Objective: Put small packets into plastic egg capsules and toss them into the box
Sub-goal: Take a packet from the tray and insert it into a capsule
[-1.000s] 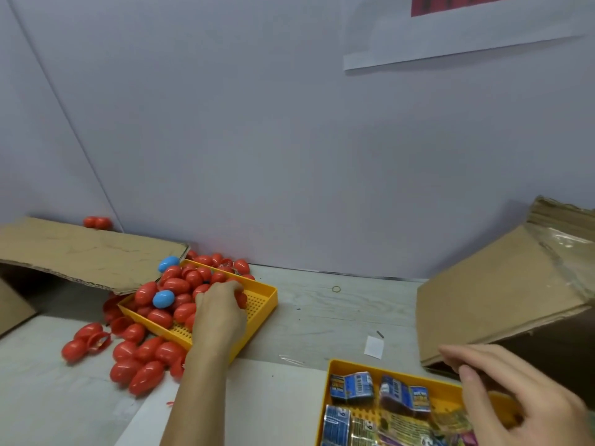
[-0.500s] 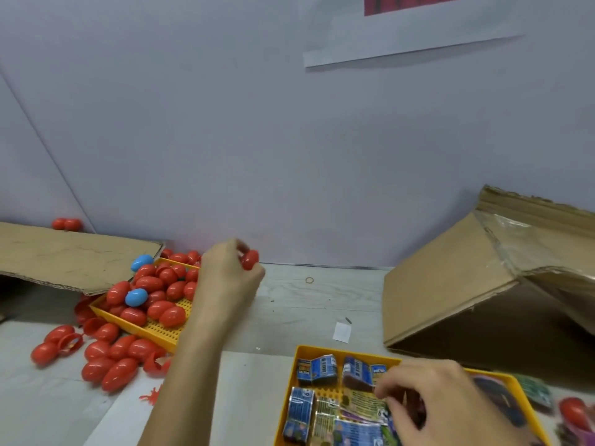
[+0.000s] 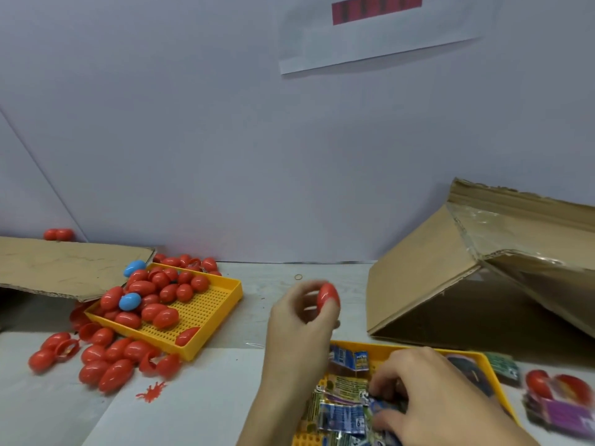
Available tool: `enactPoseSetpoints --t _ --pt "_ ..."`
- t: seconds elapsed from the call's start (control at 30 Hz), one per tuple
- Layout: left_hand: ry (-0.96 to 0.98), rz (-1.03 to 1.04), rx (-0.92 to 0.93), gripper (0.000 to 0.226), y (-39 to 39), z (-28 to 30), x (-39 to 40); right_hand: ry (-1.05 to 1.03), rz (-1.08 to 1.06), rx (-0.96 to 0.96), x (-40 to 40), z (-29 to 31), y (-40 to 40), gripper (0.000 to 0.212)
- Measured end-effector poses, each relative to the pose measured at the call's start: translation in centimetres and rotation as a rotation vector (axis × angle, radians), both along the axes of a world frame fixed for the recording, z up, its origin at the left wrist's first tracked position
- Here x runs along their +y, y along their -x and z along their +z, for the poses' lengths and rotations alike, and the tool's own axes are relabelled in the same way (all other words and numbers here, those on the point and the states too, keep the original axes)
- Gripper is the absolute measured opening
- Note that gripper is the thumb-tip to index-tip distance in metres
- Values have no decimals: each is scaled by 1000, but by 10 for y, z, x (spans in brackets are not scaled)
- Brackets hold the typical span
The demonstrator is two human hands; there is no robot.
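item: red egg capsule [image 3: 327, 297], pinched at the fingertips of the left hand [image 3: 301, 320], held above the tabletop [image 3: 264, 304] between the two yellow trays. judged light, hard-shelled, smooth and likely slippery; best held across its middle, clear of the seam.
item: small packets [image 3: 343, 416], heaped in the near tray [image 3: 476, 357]. judged thin, crinkly, soft, nearly weightless; best taken by an edge or corner. right hand [image 3: 431, 397] lies over them, fingers curled down into the heap, apparently pinching one; exact hold hidden.
stock: capsules in far tray [image 3: 225, 294] and loose beside it.
destination: cardboard box [image 3: 450, 284], right, tilted, mouth toward the person.
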State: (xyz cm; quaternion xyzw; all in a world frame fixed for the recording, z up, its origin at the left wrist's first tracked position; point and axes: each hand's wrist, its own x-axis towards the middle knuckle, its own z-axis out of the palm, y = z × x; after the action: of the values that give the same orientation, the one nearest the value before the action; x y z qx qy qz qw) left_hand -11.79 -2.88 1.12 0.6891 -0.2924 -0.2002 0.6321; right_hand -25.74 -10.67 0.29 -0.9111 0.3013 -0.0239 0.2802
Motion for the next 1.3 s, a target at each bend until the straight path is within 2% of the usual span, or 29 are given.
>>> enactPoseSetpoints --t 0.13,0.23,0.37,0.53,0.67,0.83,1.0,1.1,1.3 --pt "13 59 122 13 -19 -18 3 -28 -7 1 -2 -5 -3 15" --pt "34 45 102 14 -24 -18 -2 -2 -16 -41 -2 -10 -1 9" --pt "60 27 120 14 -24 -20 -5 -25 -33 -95 -3 -14 1 14" --pt "92 6 112 13 -24 -21 -5 -57 -131 -287 -3 -17 1 16" --pt "111 -15 127 17 -23 -21 -7 -165 -204 -499 -4 -18 1 26" --pt "66 -102 172 23 -20 -21 -9 -297 -251 -704 -7 -19 0 40" --pt "-116 -242 107 20 -14 -21 -9 -446 -243 -898 -5 -18 -3 41" --pt "-166 -363 9 9 -11 -18 -4 -466 -258 -961 -5 -18 -4 40" --pt "-146 -470 -32 16 -12 -11 0 -438 -276 -1036 -7 -18 -4 40"
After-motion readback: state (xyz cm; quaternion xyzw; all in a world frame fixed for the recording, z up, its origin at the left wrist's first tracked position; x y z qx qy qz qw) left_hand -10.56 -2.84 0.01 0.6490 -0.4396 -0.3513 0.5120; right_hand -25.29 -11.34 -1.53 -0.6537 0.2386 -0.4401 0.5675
